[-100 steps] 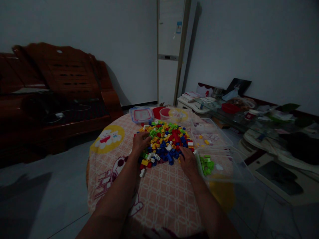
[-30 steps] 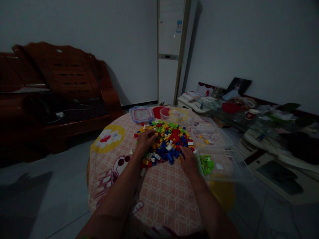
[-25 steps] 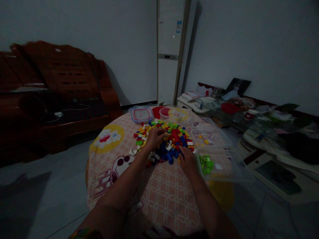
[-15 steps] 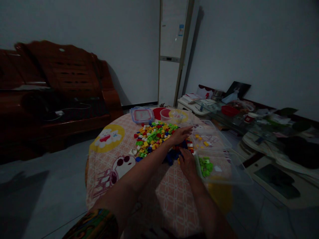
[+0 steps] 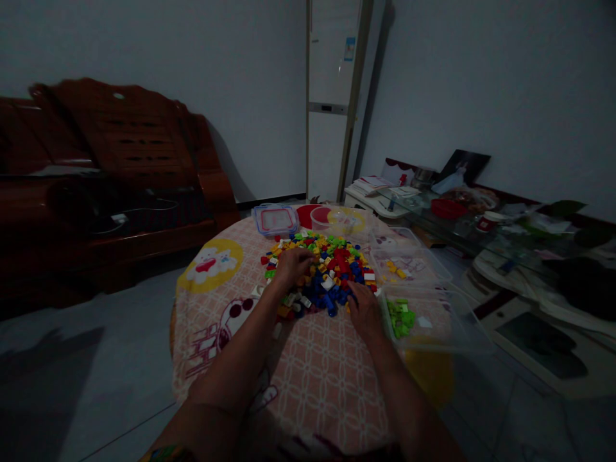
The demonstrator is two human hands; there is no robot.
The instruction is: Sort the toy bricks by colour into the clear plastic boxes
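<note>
A pile of small multicoloured toy building bricks (image 5: 328,282) lies on the cloth-covered table. Over the left part of the pile is my left hand (image 5: 292,267), its fingers bent but apart, with no brick visible in them. My right hand (image 5: 364,310) rests at the pile's right edge, fingers spread and touching or just above blue bricks. Beside it stands a clear plastic box (image 5: 462,346) holding green bricks (image 5: 400,317). Behind that, another clear box (image 5: 440,273) holds a few yellow bricks (image 5: 395,269).
A lidded container with a blue rim (image 5: 276,220) and a round clear tub (image 5: 321,219) stand at the table's back. The tablecloth (image 5: 327,378) is pink and patterned. To the right is a cluttered glass-topped stand (image 5: 418,208); a wooden sofa (image 5: 129,147) is at left.
My left hand has drawn back from the right side, near the clear boxes, to the left part of the pile. My right hand stays almost in place.
</note>
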